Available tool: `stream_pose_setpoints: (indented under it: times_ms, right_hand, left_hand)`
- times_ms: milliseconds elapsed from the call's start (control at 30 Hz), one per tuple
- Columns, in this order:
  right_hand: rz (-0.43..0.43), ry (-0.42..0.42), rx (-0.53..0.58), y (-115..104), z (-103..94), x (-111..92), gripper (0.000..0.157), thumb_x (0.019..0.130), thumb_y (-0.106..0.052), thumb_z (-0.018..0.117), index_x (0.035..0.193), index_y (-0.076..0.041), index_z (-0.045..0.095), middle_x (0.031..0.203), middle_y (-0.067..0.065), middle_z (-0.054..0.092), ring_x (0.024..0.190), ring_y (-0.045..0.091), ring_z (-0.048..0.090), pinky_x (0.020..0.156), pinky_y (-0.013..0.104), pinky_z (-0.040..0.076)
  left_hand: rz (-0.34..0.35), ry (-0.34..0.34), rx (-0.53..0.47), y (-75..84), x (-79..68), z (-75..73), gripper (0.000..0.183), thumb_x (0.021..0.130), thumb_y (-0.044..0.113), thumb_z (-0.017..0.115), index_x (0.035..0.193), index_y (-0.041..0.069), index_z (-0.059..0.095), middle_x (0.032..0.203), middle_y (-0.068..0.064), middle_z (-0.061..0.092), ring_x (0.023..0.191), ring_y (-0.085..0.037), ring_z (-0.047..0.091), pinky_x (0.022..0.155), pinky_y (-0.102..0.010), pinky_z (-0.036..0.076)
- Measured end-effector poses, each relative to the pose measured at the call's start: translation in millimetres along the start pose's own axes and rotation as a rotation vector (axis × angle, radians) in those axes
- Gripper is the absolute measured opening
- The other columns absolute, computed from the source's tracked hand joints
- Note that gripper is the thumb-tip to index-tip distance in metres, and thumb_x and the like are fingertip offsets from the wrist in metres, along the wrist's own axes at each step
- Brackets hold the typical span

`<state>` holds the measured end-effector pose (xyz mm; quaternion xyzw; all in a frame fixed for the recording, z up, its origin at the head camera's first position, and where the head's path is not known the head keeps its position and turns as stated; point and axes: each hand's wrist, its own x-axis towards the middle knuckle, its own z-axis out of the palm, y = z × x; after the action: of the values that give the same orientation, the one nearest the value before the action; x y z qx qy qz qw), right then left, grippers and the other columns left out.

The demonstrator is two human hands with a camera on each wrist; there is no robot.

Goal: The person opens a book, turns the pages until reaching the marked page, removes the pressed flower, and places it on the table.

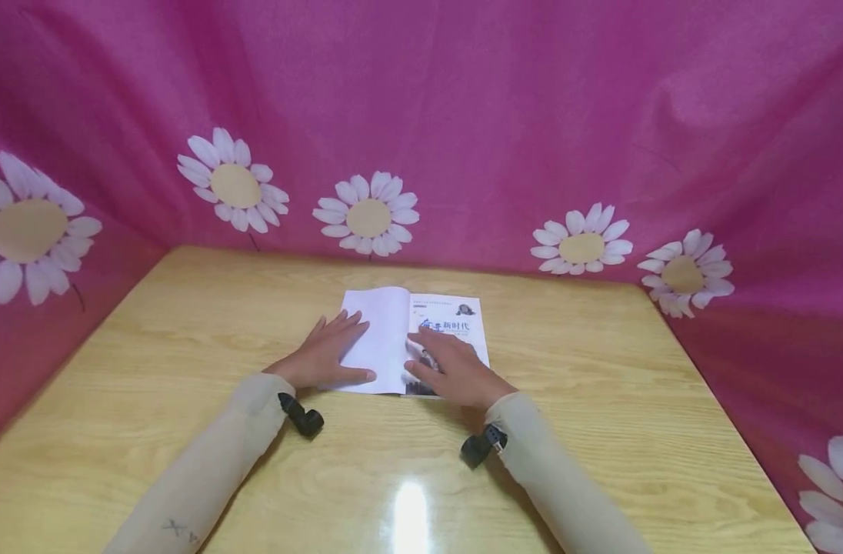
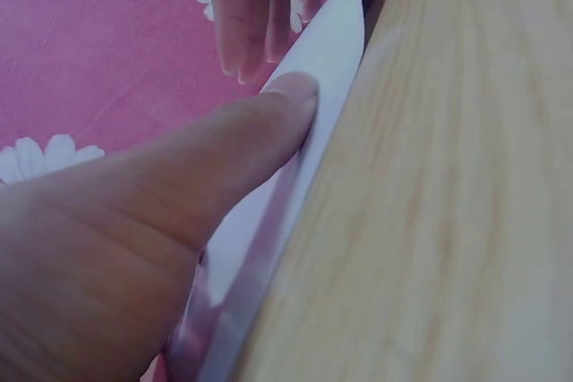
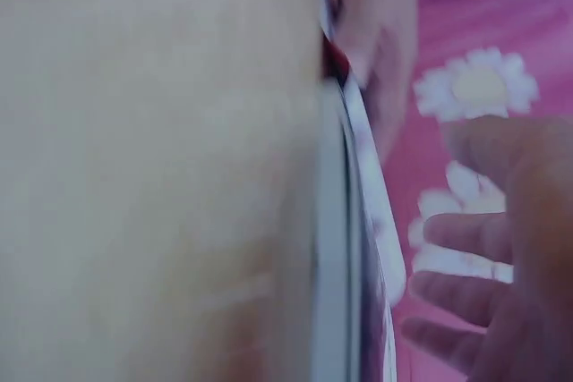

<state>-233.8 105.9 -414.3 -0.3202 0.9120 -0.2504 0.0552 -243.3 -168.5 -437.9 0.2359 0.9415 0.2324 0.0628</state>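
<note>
A book lies open on the wooden table, its left page blank white. Blue lettering, a small dark picture at the top and another lower down show on its right page. My left hand rests spread on the left page, the thumb pressing near the lower edge. Over the right page is my right hand, its fingers extended toward the fold and covering part of the print. In the right wrist view, the fingers of that hand are spread apart above the book, holding nothing.
The pale wooden table stretches out around the book. A magenta curtain with large white daisies hangs along the back and both sides. Black wrist cameras are strapped to both sleeves, and a bright reflection gleams near the table's front.
</note>
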Motion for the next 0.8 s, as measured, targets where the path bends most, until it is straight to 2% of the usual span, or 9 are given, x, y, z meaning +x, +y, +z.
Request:
stream_pose_setpoints:
  times_ms: [67,133,300,400,533,800]
  right_hand:
    - [-0.002,0.033,0.063,13.2,-6.8,0.7,0.064,0.098,-0.05,0.048,0.149,-0.013,0.038,0.154,0.01,0.034,0.142,0.026,0.029,0.115,0.047,0.023]
    - [0.035,0.053,0.144,25.7,-14.0,-0.3,0.068,0.096,-0.052,0.051,0.15,-0.013,0.035,0.154,0.009,0.033,0.142,0.025,0.029,0.115,0.047,0.024]
    - [0.229,0.085,0.341,52.4,-24.2,-7.9,0.08,0.087,-0.057,0.062,0.152,-0.025,0.029,0.157,-0.002,0.027,0.143,0.022,0.026,0.115,0.05,0.021]
    - [0.288,0.102,0.33,67.8,-27.3,-8.8,0.082,0.084,-0.059,0.064,0.152,-0.03,0.028,0.157,-0.002,0.027,0.145,0.023,0.022,0.115,0.052,0.02]
    - [0.307,0.131,0.276,85.0,-28.9,-9.3,0.084,0.083,-0.06,0.066,0.152,-0.03,0.028,0.157,0.0,0.028,0.144,0.026,0.023,0.114,0.054,0.021]
    - [0.297,0.136,0.24,111.8,-36.1,-11.4,0.098,0.076,-0.066,0.068,0.154,-0.033,0.018,0.159,-0.002,0.02,0.146,0.026,0.017,0.114,0.057,0.018]
  left_hand:
    - [-0.001,0.013,0.007,-0.8,0.0,2.0,0.1,0.08,0.07,0.059,0.154,0.012,0.025,0.161,-0.009,0.011,0.148,-0.029,0.0,0.116,-0.052,-0.007]
    - [-0.016,0.016,0.021,-1.7,0.7,3.7,0.101,0.079,0.073,0.058,0.154,0.014,0.024,0.161,-0.006,0.011,0.148,-0.027,0.0,0.117,-0.051,-0.007]
    - [-0.023,0.031,0.027,-2.9,2.8,6.5,0.103,0.076,0.076,0.057,0.154,0.016,0.026,0.161,-0.004,0.013,0.148,-0.025,0.001,0.117,-0.05,-0.007]
    - [-0.018,0.036,0.035,-2.3,6.2,7.1,0.104,0.075,0.078,0.057,0.153,0.015,0.028,0.161,-0.004,0.014,0.148,-0.025,0.002,0.117,-0.05,-0.007]
    - [-0.008,0.037,0.048,-2.1,10.9,11.8,0.104,0.075,0.078,0.056,0.153,0.015,0.028,0.161,-0.004,0.014,0.148,-0.024,0.002,0.118,-0.047,-0.004]
    - [-0.028,0.061,0.059,0.4,19.8,14.0,0.104,0.073,0.08,0.056,0.153,0.018,0.029,0.161,-0.001,0.015,0.148,-0.022,0.004,0.118,-0.046,-0.002]
